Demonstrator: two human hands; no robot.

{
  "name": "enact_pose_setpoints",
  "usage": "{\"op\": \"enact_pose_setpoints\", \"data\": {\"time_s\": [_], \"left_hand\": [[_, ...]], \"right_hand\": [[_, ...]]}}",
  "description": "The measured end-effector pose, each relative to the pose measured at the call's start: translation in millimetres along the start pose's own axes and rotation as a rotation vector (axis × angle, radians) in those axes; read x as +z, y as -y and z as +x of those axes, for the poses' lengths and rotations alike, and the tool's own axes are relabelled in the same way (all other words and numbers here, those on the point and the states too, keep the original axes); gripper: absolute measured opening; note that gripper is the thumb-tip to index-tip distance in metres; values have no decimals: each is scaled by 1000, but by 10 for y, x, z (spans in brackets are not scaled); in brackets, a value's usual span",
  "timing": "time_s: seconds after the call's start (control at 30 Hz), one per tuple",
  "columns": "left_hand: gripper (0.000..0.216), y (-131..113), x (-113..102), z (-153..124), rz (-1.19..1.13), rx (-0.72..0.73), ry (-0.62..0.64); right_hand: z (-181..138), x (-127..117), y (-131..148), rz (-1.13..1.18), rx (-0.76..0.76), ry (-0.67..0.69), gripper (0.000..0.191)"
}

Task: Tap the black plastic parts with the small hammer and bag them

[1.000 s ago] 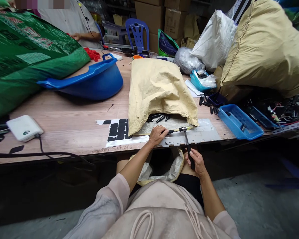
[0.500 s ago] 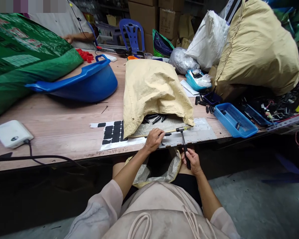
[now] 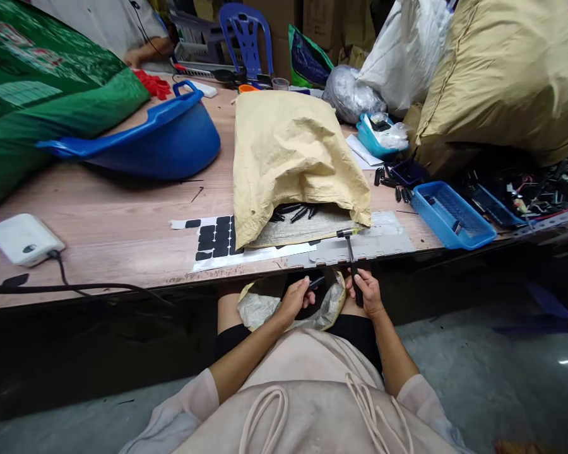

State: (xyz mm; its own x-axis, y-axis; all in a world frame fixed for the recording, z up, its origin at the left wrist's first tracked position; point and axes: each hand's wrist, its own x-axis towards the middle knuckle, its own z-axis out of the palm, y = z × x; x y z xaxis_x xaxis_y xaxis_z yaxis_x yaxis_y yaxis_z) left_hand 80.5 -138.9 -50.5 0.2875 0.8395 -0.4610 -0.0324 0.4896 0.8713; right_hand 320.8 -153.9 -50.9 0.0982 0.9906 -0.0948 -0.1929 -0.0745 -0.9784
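Observation:
My left hand (image 3: 297, 297) is closed on a small black cylindrical piece (image 3: 316, 283), over the mouth of an open sack (image 3: 254, 308) between my knees. In my right hand (image 3: 366, 291) I grip the black handle of a small hammer (image 3: 351, 255); its head lies over the table's front edge. A tan sack (image 3: 298, 151) rests on the table with its mouth toward me, and several black pieces (image 3: 301, 213) show inside it. Beneath its mouth lie a grey metal plate (image 3: 388, 239) and a white sheet with black stickers (image 3: 215, 239).
On the left are a blue basin (image 3: 170, 142), a green bag (image 3: 52, 120) and a white box with a cable (image 3: 26, 241). A blue basket (image 3: 452, 214) and a large tan sack (image 3: 506, 82) stand to the right. Another person's arm (image 3: 146, 52) shows at the far left.
My left hand has moved from the table edge down toward me, carrying the black piece over the open sack. My right hand stays on the hammer. The view has tilted down slightly.

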Motion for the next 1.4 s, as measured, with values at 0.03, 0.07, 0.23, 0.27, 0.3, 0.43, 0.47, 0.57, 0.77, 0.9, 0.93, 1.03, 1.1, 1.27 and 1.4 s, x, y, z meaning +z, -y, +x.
{"op": "enact_pose_setpoints", "data": {"time_s": [0.03, 0.07, 0.23, 0.27, 0.3, 0.43, 0.47, 0.57, 0.77, 0.9, 0.93, 1.03, 1.1, 1.27, 1.4], "left_hand": [[69, -9, -3, 15, -42, -36, 3], [68, -15, -7, 22, -71, -67, 2], [62, 67, -42, 45, -126, -158, -25], [62, 100, -51, 63, -122, -165, -31], [61, 134, -63, 87, -114, -171, -38], [60, 243, -140, 219, 29, -232, -100], [62, 261, -166, 249, 115, -255, -119], [65, 295, -236, 292, 388, -305, -155], [28, 25, -182, 85, 546, -154, 86], [31, -642, -145, 95, 674, 225, 196], [31, -839, -161, 166, 706, 326, 78], [24, -1362, -250, 505, 860, 533, -355], [27, -1590, -308, 757, 966, 509, -519], [30, -1721, -349, 1112, 1153, 351, -528], [22, -1612, -374, 1068, 1107, 335, -538]], "right_hand": [[0, 1, -4, 0, 2, -1, 45], [0, 2, -8, -2, 5, -3, 45], [2, 0, -13, -7, 9, -7, 45], [2, 1, -11, -9, 8, -7, 45], [2, 2, -8, -11, 7, -8, 45], [-2, 9, 4, -15, -5, -1, 44], [-3, 10, 6, -15, -10, 1, 44], [-5, 12, 7, -12, -20, 1, 43], [-14, 11, -2, 5, -4, 3, 43], [-19, 15, -10, 12, 4, -6, 43], [-19, 15, -12, 12, 4, -7, 43], [-13, 11, -23, 9, 0, -4, 44], [-5, 5, -34, 4, 1, -3, 44], [6, 2, -53, 0, 7, 6, 45], [-4, 15, -42, -1, 6, 0, 45]]}}
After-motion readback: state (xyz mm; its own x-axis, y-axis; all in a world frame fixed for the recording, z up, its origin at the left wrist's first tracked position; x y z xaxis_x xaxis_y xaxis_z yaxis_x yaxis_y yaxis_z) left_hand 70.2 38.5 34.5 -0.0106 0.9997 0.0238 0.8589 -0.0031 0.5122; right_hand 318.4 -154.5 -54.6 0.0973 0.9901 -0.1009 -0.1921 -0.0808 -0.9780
